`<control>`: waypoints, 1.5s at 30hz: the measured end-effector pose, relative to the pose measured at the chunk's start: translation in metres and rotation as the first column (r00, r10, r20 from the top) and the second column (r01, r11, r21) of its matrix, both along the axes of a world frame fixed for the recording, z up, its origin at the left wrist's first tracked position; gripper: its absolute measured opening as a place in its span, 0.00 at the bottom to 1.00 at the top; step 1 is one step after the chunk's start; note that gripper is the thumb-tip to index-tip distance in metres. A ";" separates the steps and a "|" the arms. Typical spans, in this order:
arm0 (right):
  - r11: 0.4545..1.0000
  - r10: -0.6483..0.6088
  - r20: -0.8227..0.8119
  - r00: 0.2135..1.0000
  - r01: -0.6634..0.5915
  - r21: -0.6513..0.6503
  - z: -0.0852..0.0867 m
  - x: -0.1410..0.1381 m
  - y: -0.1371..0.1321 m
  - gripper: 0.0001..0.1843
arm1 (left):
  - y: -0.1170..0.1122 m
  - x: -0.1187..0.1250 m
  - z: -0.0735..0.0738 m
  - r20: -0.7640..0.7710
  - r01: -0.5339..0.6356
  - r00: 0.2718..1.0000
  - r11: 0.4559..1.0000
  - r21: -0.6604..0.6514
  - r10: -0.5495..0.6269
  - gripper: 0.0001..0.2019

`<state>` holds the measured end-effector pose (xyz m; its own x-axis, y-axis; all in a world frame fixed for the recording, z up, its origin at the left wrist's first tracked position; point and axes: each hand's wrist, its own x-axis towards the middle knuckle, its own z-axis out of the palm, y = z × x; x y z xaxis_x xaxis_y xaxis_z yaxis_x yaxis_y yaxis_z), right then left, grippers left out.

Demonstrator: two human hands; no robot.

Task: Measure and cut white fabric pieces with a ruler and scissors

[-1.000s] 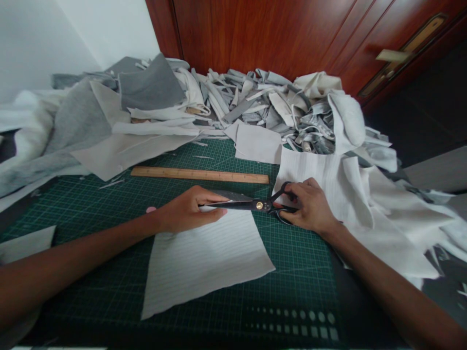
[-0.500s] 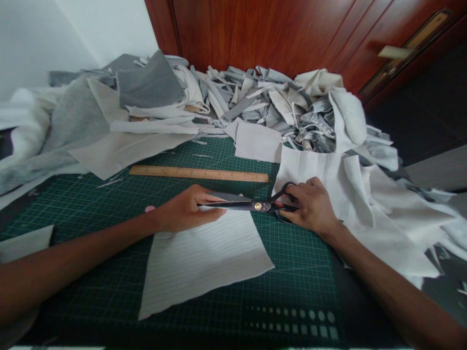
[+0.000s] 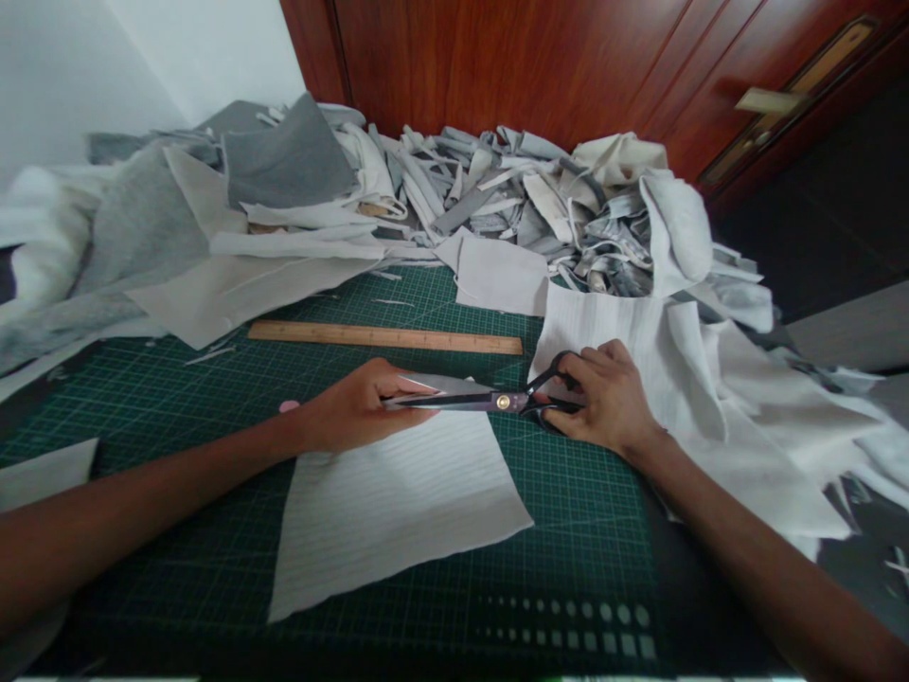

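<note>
The person stands over a green cutting mat (image 3: pixel 568 540) with a pair of black-handled tailor's shears (image 3: pixel 503 403) held level between both hands, the brass pivot screw facing up. The right hand (image 3: pixel 603 398) is nearly closed, its fingers (image 3: pixel 611 365) curled around the black loop handles. The left hand (image 3: pixel 362 405) is also partly closed, its fingers (image 3: pixel 416 390) lying over the far end of the blades. The blades point toward that hand and look almost closed, though the fingers hide their tips.

Just below the shears lies a sheet of white ribbed fabric (image 3: pixel 398 516), its upper edge tucked beneath the left hand. Whether the blades are biting into it, I can't tell from here. A second piece of the same white ribbed fabric (image 3: pixel 597 327) sits under and beyond the right hand, running into a loose spread of white offcuts (image 3: pixel 774 445) to the right.

Farther across the mat, a wooden ruler (image 3: pixel 383 337) lies crosswise, just beyond the hands and touching neither. A small pink object (image 3: pixel 289 405), too small to name, sits by the left wrist. A pale fabric square (image 3: pixel 501 275) lies at the far edge of the mat, with another pale piece (image 3: pixel 43 474) at the near left. Behind them rises a heap of grey and white fabric scraps (image 3: pixel 525 189), with a sheet of grey felt (image 3: pixel 288 156) at its left, banked against a reddish wooden door (image 3: pixel 497 66) with a brass-coloured handle (image 3: pixel 767 100).
</note>
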<state>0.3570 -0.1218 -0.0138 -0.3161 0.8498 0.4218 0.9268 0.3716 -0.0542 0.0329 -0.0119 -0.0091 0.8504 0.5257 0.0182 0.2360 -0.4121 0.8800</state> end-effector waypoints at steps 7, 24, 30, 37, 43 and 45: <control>1.000 -0.015 -0.005 1.000 0.015 -0.020 -0.001 0.001 0.000 0.13 | 0.001 0.002 0.004 0.007 0.072 0.997 0.997 0.028 -0.072 0.13; 1.000 0.013 0.026 1.000 -0.013 0.028 -0.002 0.001 -0.002 0.16 | 0.001 -0.001 -0.002 0.034 0.070 0.997 0.995 0.070 -0.072 0.12; 1.000 0.001 0.014 1.000 -0.002 0.017 -0.002 0.001 -0.002 0.16 | 0.002 -0.003 -0.003 0.019 0.056 0.998 0.995 0.080 -0.058 0.12; 1.000 -0.011 0.036 0.999 0.011 -0.010 0.003 -0.001 0.000 0.12 | 0.000 0.000 -0.001 0.038 0.051 0.998 0.996 0.072 -0.054 0.12; 1.000 0.001 0.030 1.000 0.000 -0.028 0.004 -0.001 0.002 0.13 | 0.000 0.002 0.001 0.074 0.050 0.996 0.996 0.071 -0.055 0.11; 1.000 0.013 0.025 1.000 -0.013 -0.020 0.003 -0.001 0.002 0.13 | 0.001 0.001 0.000 0.069 0.085 0.994 0.994 0.062 -0.089 0.11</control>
<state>0.3564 -0.1199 -0.0106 -0.3377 0.8538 0.3962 0.9230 0.3829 -0.0383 0.0342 -0.0111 -0.0089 0.8882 0.4462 0.1096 0.1343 -0.4802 0.8668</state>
